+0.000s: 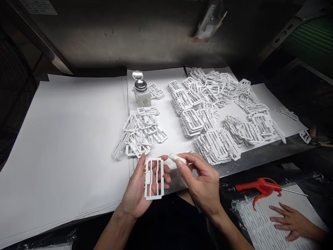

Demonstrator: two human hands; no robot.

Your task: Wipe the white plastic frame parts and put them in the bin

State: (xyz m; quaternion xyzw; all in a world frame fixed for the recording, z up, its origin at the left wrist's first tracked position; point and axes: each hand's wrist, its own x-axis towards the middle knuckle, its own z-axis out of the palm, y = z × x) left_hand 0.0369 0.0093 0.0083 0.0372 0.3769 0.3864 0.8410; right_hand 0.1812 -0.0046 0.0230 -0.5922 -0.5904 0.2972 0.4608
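My left hand (132, 196) cradles a white plastic frame (162, 178) with long slots, its thumb along the left edge and the fingers curled behind. Pinched in my right hand (204, 184), between thumb and fingers, is a small white wad (180, 159), perhaps folded cloth. The wad is close to the frame's upper right corner, near my left fingertips. Beyond my hands lies a loose heap of similar white frames (142, 133). Behind that heap stands a white square pump bottle (143, 99) with its metal lid flipped up.
Stacked white frames (192, 119) cover the right side of the paper sheets (73, 139). A red air blow gun (265, 187) lies at the lower right. Below it, another person's hand (291, 220) rests spread on bagged frames (257, 225). A metal panel (130, 38) rises behind.
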